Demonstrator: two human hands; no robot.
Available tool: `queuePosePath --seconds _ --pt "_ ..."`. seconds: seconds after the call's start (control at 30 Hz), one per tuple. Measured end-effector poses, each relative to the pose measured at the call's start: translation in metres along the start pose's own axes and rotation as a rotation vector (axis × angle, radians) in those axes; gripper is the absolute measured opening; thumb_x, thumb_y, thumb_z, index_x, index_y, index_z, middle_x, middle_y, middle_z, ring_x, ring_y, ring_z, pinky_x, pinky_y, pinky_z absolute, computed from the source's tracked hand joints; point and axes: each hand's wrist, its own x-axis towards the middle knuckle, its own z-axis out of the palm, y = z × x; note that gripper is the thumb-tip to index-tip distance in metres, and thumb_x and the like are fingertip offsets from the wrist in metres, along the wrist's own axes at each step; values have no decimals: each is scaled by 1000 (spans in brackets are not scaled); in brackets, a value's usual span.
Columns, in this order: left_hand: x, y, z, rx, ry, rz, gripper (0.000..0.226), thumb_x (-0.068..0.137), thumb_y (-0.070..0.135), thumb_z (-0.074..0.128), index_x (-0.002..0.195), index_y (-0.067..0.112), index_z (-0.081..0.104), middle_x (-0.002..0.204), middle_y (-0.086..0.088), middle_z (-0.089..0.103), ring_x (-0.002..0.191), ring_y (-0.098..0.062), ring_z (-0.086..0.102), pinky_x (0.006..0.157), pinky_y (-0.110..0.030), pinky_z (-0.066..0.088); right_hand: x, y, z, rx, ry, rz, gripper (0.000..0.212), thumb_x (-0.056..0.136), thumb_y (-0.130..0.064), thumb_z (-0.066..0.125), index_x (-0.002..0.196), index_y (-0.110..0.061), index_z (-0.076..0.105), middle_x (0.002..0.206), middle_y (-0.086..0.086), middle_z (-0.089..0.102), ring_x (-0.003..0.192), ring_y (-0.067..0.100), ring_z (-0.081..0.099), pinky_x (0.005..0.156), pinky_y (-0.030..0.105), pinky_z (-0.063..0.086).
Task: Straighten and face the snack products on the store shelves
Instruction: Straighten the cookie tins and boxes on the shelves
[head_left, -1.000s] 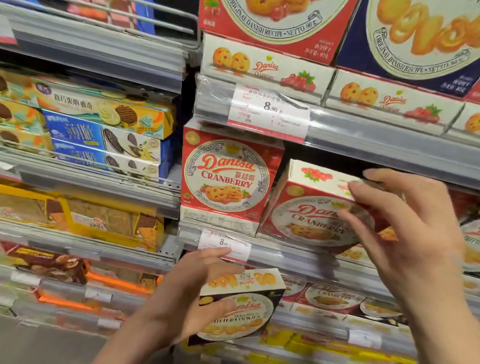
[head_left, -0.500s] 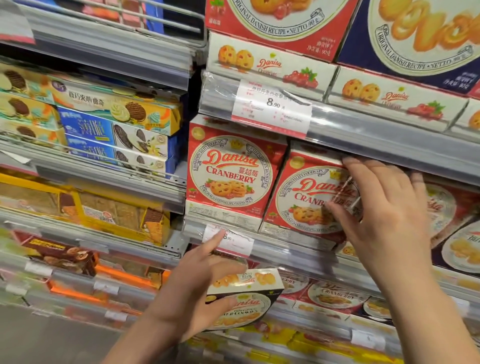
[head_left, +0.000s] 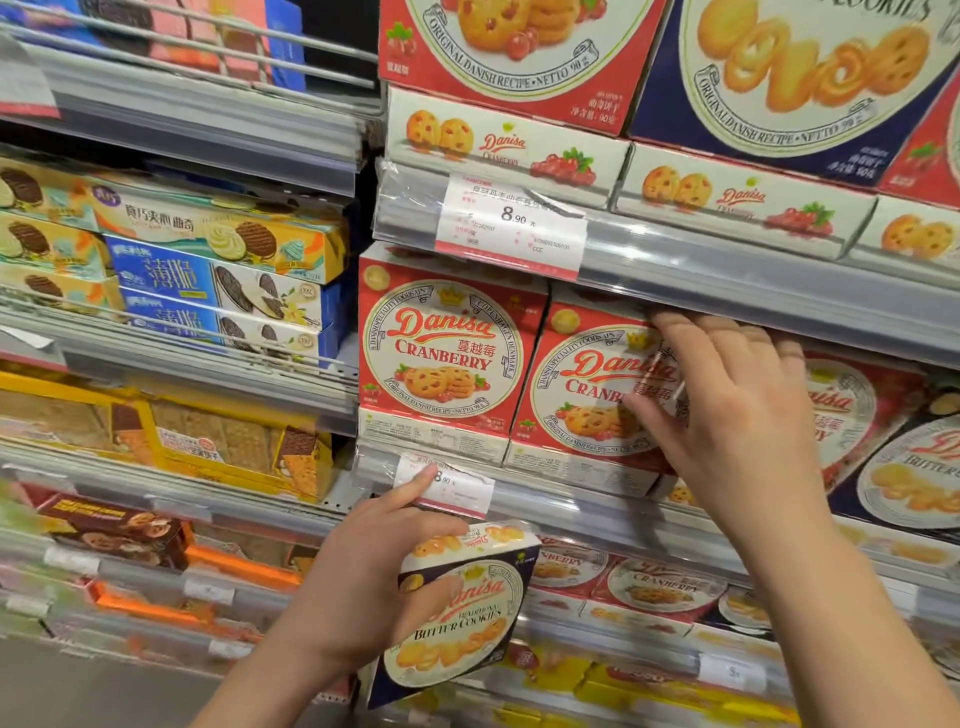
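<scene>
Two red Danisa cranberry cookie boxes stand side by side, facing front, on the middle shelf: the left box (head_left: 447, 353) and the right box (head_left: 582, 400). My right hand (head_left: 737, 415) lies flat on the right box's front, with straight fingers reaching its top edge and the thumb on its face. My left hand (head_left: 374, 571) holds a navy Danisa butter cookies box (head_left: 462, 613) in front of the shelf below, tilted. Its index finger points up at a price tag (head_left: 457, 488).
Right of my hand, a red box (head_left: 841, 410) and a navy butter cookies box (head_left: 909, 478) lean crookedly. The shelf rail (head_left: 727, 291) above carries an 8.90 tag (head_left: 511, 223). The left bay holds sandwich cookie boxes (head_left: 218, 244) and yellow boxes (head_left: 208, 441).
My right hand has brought the tilted cranberry box upright and pressed it in beside the left one. My left hand with the butter cookies box has stayed low and raised its index finger.
</scene>
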Motion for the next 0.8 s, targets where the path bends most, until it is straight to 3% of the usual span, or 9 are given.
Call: queuePosePath --seconds 0.1,0.17,0.27,0.33,0.4,0.47,0.6,0.7,0.8 --pt "1 -1 0 -20 -55 -52 45 72 54 74 115 40 73 125 49 42 144 15 22 102 -39 46 -2 0 -3 -9 -3 -12 60 90 -36 73 139 -8 53 126 18 60 112 41 56 100 62 42" --pt "2 -2 0 -41 -85 -64 44 72 48 78 115 41 73 121 49 48 146 13 21 105 -40 46 -8 1 -5 -3 11 -8 63 92 -34 73 143 -6 50 131 19 58 119 41 54 105 61 40" --pt "1 -1 -3 -45 -94 -44 40 72 43 80 111 39 74 112 53 52 146 12 22 100 -33 43 -29 1 -12 82 149 -12 53 96 -22 68 141 1 54 138 22 57 127 40 54 111 59 39" --pt "0 0 -4 -20 -112 0 41 72 40 83 111 40 72 114 42 62 147 7 27 101 -35 44 -53 -3 -18 157 253 9 40 95 -13 67 131 5 62 134 23 60 122 39 59 107 53 45" --pt "-2 3 -5 -9 -120 43 46 71 35 88 112 42 68 118 34 64 145 2 35 102 -40 48 -79 -12 -19 225 248 39 30 92 -9 68 119 4 70 123 18 67 112 35 64 102 42 49" --pt "-5 9 -1 -39 -129 79 46 73 38 86 114 43 65 121 33 63 139 0 44 102 -39 51 -102 -21 -15 332 113 56 24 92 -19 68 111 -5 74 117 6 71 107 25 67 98 31 50" --pt "0 37 12 -267 -131 97 44 78 46 78 120 46 63 115 22 68 110 -11 68 87 -43 58 -137 -34 0 492 -318 -50 45 90 -51 67 129 -30 62 131 -15 59 118 12 59 91 35 56" --pt "7 65 24 -273 -150 149 48 80 54 71 125 49 57 110 20 70 98 -3 69 83 -33 59 -153 -30 4 430 -386 -108 60 82 -48 76 135 -32 54 131 -13 58 114 15 61 87 37 57" --pt "6 78 37 -140 -188 210 62 82 61 69 139 51 48 122 25 66 112 -4 64 94 -31 53 -165 -16 -3 413 -429 -44 65 82 -49 73 139 -33 49 126 -12 60 110 16 61 87 36 56"
